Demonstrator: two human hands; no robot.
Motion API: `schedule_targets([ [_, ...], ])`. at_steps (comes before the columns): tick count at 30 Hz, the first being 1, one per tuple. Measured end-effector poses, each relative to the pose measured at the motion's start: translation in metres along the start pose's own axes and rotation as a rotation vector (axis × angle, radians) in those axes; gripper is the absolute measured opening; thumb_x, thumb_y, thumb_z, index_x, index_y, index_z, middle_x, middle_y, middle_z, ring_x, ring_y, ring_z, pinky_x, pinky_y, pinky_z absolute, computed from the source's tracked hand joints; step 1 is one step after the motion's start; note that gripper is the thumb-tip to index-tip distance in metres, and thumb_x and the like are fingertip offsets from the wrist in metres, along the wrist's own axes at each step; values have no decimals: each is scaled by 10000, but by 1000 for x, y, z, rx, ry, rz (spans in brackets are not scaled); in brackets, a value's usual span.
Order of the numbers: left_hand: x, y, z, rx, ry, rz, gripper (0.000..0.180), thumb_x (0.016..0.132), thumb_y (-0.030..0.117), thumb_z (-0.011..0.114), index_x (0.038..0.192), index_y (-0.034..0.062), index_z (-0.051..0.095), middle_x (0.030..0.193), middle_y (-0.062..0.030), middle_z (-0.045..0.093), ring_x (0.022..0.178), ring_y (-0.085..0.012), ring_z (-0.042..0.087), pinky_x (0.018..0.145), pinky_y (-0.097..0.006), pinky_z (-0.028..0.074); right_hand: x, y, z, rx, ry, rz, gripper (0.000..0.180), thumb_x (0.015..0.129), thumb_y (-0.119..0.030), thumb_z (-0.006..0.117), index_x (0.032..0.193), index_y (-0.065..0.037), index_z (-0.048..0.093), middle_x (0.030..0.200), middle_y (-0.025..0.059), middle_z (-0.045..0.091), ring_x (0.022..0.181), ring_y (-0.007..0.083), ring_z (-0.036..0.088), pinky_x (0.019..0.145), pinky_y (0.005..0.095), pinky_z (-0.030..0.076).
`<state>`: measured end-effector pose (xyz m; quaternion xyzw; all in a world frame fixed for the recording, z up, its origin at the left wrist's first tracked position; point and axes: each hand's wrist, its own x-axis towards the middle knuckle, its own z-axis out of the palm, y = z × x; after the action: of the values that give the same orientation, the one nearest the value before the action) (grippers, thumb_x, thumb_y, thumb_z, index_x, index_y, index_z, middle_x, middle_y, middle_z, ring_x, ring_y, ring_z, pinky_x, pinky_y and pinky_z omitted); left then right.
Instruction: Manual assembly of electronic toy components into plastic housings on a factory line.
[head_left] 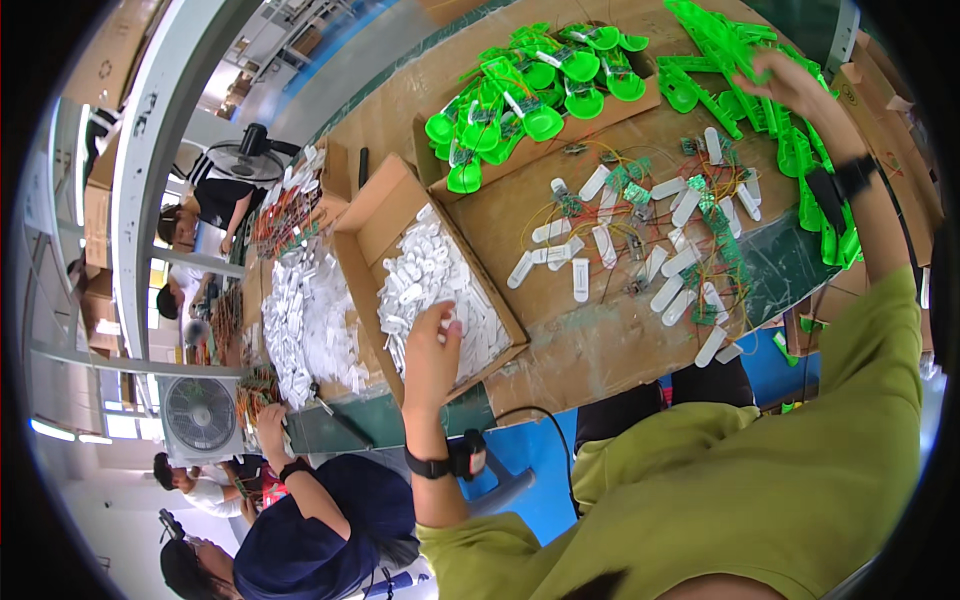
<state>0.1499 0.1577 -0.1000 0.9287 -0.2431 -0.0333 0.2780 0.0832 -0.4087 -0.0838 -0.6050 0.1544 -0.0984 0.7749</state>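
Observation:
My left hand (432, 350) reaches into an open cardboard box (365, 215) full of small white plastic shells (420, 275). Its fingertips pinch one white shell (449, 322). A dark watch and a small device sit on that wrist. My right hand (795, 85) is stretched out to the far right over a heap of long green plastic parts (730, 40), with its fingers curled on one of them. Between both hands, white shells and little green circuit boards with thin wires (650, 230) lie spread on the brown tabletop.
A cardboard tray (640, 100) of round green parts with boards stands at the back. A loose pile of white shells (300, 320) lies left of the box. A co-worker in a dark blue shirt (320, 510) works beside me, others sit farther left, and a box fan (200, 415) stands nearby.

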Motion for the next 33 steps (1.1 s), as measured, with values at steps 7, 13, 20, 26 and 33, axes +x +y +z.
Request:
schedule_targets([
  [7,26,11,14,107,-181,22,319,720,117,586,1000,3,484,849,-173,533,693,-284,543,636,-350,428,-139,36,113,23,-253,63,424,602,-140,584,979,-33,420,809,76,532,664,162,549,558,252,454],
  [13,33,-6,29,-58,-61,-105,235,694,57,587,894,8,473,680,-142,554,616,-252,553,567,-335,432,-188,66,152,115,-139,205,453,546,-85,492,983,-1,405,747,124,533,602,177,519,543,267,450],
  [20,31,-27,21,-137,-18,-229,228,687,40,528,913,7,516,649,-123,558,555,-234,549,535,-321,436,-208,56,179,213,-253,190,535,576,-171,481,1077,-16,374,744,136,533,642,186,515,555,284,434],
  [26,27,-31,19,126,94,-132,260,700,79,518,948,11,552,649,-78,562,540,-150,539,496,-263,419,-210,60,193,210,-298,133,516,645,-238,508,1097,-25,376,765,135,557,685,184,534,617,272,426],
  [33,33,-37,30,125,32,7,310,677,138,617,950,7,555,722,-101,570,594,-170,540,542,-287,434,-213,71,211,163,-297,141,461,665,-178,497,1078,-4,389,755,137,558,680,180,543,619,279,435],
])
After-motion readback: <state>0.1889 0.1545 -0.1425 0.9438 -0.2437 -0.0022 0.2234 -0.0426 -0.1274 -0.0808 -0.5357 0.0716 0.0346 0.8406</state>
